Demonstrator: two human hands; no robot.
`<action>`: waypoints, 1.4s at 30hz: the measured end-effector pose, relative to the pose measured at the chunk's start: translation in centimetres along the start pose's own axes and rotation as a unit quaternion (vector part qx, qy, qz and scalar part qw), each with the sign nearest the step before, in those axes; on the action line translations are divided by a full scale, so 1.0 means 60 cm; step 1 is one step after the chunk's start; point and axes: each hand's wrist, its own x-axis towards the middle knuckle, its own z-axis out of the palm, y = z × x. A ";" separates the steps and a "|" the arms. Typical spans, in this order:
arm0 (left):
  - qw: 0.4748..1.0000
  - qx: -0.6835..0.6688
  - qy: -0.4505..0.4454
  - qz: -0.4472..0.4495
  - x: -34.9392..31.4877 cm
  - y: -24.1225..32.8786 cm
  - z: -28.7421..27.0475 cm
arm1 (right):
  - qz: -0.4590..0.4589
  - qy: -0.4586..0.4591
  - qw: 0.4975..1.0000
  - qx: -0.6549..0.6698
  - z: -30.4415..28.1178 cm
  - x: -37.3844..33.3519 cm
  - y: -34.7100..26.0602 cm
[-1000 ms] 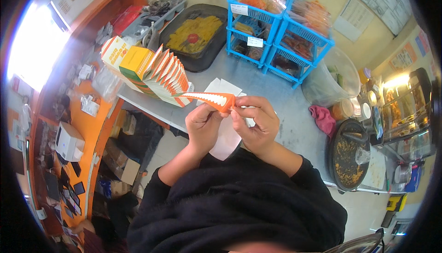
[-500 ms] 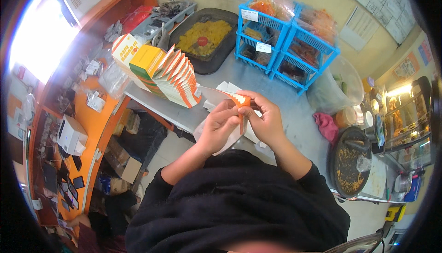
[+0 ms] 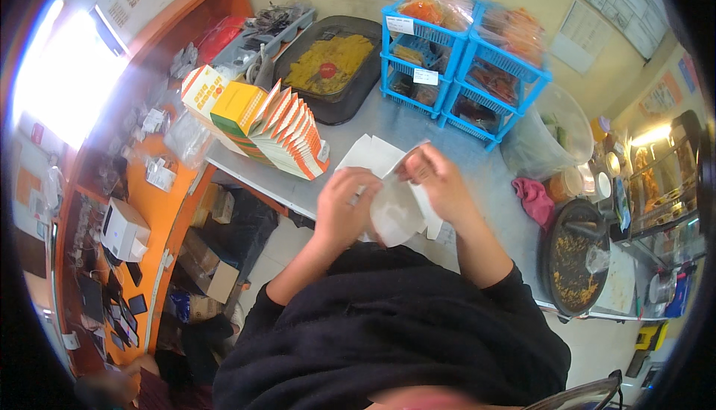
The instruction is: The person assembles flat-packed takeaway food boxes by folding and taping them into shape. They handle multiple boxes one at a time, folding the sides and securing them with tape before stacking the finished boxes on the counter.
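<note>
Over the metal table's front edge I hold a thin paperboard food carton (image 3: 395, 215), its plain white side turned up. My left hand (image 3: 343, 205) is closed on its left edge, thumb hidden. My right hand (image 3: 440, 183) pinches its upper right edge, slightly blurred. Flat white carton pieces (image 3: 371, 154) lie on the table just beyond my hands. To the left stands a row of nested orange, white and green cartons (image 3: 287, 138) with a yellow-topped box (image 3: 237, 108) at its end.
Behind are a dark tray of yellow food (image 3: 328, 60) and blue stacked baskets (image 3: 455, 74) with bagged food. A pink cloth (image 3: 532, 200), a round black pan (image 3: 573, 261) and a lit display case (image 3: 660, 179) stand right. Another person (image 3: 142, 380) sits lower left.
The carton has turned from its orange printed side to its white side and spread wider. My hands have moved apart, the left one to the left, the right one to the right.
</note>
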 end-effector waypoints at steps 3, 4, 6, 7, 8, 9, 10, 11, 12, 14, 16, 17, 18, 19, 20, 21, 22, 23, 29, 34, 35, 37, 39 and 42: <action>0.996 -0.014 -0.044 0.083 -0.007 -0.005 0.015 | -0.057 0.019 0.997 0.047 0.032 -0.012 0.014; 0.995 -0.059 -0.015 0.078 -0.009 -0.007 0.018 | -0.085 0.023 0.994 0.067 0.037 -0.017 0.015; 0.984 -0.159 0.047 0.062 -0.012 -0.011 0.021 | -0.150 0.085 0.985 0.011 0.058 -0.024 0.017; 0.972 -0.223 0.063 0.034 -0.016 -0.010 0.025 | -0.194 0.118 0.973 -0.046 0.068 -0.032 0.017; 0.974 -0.215 0.070 0.025 -0.019 -0.011 0.026 | -0.241 0.148 0.954 -0.099 0.075 -0.041 0.015; 0.975 -0.207 0.077 0.016 -0.022 -0.010 0.027 | -0.286 0.160 0.939 -0.102 0.083 -0.043 0.014; 0.976 -0.201 0.085 0.007 -0.025 -0.010 0.029 | -0.271 0.159 0.940 -0.132 0.087 -0.049 0.013; 0.982 -0.173 0.075 0.020 -0.026 -0.010 0.030 | -0.272 0.146 0.938 -0.157 0.090 -0.051 0.012; 0.979 -0.184 0.082 0.009 -0.028 -0.010 0.031 | -0.285 0.133 0.936 -0.159 0.092 -0.056 0.011; 0.973 -0.209 0.097 -0.028 -0.031 -0.009 0.032 | -0.279 0.108 0.941 -0.156 0.090 -0.064 0.010; 0.981 -0.182 0.069 0.003 -0.031 -0.008 0.030 | -0.261 0.096 0.950 -0.140 0.087 -0.069 0.010; 0.982 -0.174 0.068 0.006 -0.032 -0.008 0.028 | -0.255 0.099 0.953 -0.131 0.086 -0.071 0.011; 0.982 -0.180 0.051 0.001 -0.033 -0.008 0.026 | -0.236 0.092 0.960 -0.117 0.084 -0.072 0.013; 0.981 -0.189 0.045 -0.010 -0.034 -0.008 0.023 | -0.240 0.097 0.958 -0.124 0.082 -0.074 0.015; 0.979 -0.202 0.025 -0.024 -0.035 -0.008 0.020 | -0.232 0.094 0.960 -0.125 0.080 -0.074 0.018; 0.984 -0.177 0.014 -0.004 -0.036 -0.008 0.016 | -0.222 0.089 0.964 -0.118 0.079 -0.075 0.022; 0.988 -0.156 -0.011 0.013 -0.036 -0.008 0.013 | -0.209 0.098 0.967 -0.110 0.079 -0.075 0.026; 0.988 -0.152 -0.029 0.030 -0.037 -0.007 0.011 | -0.194 0.106 0.971 -0.093 0.079 -0.075 0.031; 0.919 -0.379 -0.038 -0.105 -0.047 -0.007 0.023 | -0.062 0.077 0.987 0.124 0.098 -0.095 0.052; 0.936 -0.299 -0.084 -0.164 -0.056 -0.021 0.012 | -0.123 -0.008 0.989 0.086 0.099 -0.096 0.055; 0.938 -0.287 -0.088 -0.173 -0.059 -0.023 0.008 | -0.132 -0.007 0.988 0.084 0.100 -0.092 0.054; 0.945 -0.260 -0.082 -0.180 -0.065 -0.025 -0.001 | -0.150 -0.021 0.984 0.091 0.106 -0.084 0.049; 0.956 -0.223 -0.059 -0.179 -0.068 -0.026 -0.008 | -0.118 -0.038 0.989 0.081 0.112 -0.080 0.037; 0.976 -0.149 0.026 -0.154 -0.067 -0.028 -0.019 | -0.128 -0.033 0.991 -0.014 0.120 -0.087 0.005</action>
